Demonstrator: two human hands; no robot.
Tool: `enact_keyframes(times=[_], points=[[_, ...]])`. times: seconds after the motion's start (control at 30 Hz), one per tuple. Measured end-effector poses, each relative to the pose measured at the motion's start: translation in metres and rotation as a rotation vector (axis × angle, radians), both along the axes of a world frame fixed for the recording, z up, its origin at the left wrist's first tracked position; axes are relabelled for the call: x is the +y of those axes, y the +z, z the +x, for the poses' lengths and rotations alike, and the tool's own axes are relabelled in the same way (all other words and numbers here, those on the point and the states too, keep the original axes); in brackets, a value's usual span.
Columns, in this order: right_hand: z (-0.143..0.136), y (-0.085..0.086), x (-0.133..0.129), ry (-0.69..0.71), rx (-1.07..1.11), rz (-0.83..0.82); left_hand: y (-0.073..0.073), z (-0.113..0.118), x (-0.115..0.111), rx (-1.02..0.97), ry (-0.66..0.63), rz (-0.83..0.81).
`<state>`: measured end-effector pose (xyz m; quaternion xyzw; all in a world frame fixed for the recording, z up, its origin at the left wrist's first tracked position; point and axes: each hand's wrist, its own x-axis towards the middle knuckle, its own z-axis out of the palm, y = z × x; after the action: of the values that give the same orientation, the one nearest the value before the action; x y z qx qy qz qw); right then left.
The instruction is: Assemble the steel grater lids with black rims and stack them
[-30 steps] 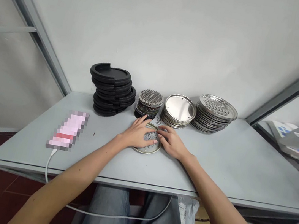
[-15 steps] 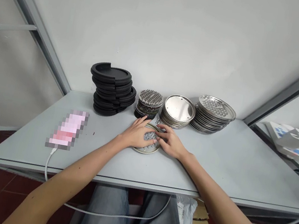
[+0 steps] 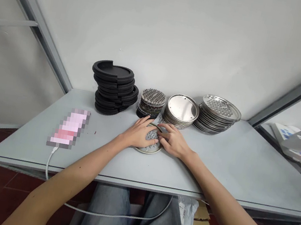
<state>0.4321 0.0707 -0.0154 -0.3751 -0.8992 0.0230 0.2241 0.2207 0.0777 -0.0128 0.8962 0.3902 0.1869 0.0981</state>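
A round metal grater [image 3: 149, 149] with a raised rim and small teeth lies flat on the grey table, close to its middle. My left hand [image 3: 138, 133] grips it from the left, fingers over the far rim and thumb on the toothed face. From the right, my right hand [image 3: 173, 142] holds the same grater, its bent fingertips on the right part of the face and rim. Both hands cover much of the rim. Just behind them stands a stack of small toothed discs [image 3: 153, 96], beside a stack of smooth shiny metal discs [image 3: 182, 108].
Black ring-shaped bases [image 3: 114, 71] are stacked at the back left. Larger round grater plates [image 3: 221, 107] form a pile at the back right. A blurred phone [image 3: 69, 127] with a white cable [image 3: 49, 160] lies on the left of the table [image 3: 233, 173]. A wall rises behind.
Both hands stay on the grater in nearly the same pose, with the right fingers slightly shifted on its face. The whole view has tilted a little.
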Motion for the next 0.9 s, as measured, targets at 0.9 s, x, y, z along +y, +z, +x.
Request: enact_keyframes(times=[0.9], points=[[0.002,-0.013,0.008,-0.247,0.333,-0.234,0.015,-0.067,-0.007,-0.027,-0.007,-0.083]])
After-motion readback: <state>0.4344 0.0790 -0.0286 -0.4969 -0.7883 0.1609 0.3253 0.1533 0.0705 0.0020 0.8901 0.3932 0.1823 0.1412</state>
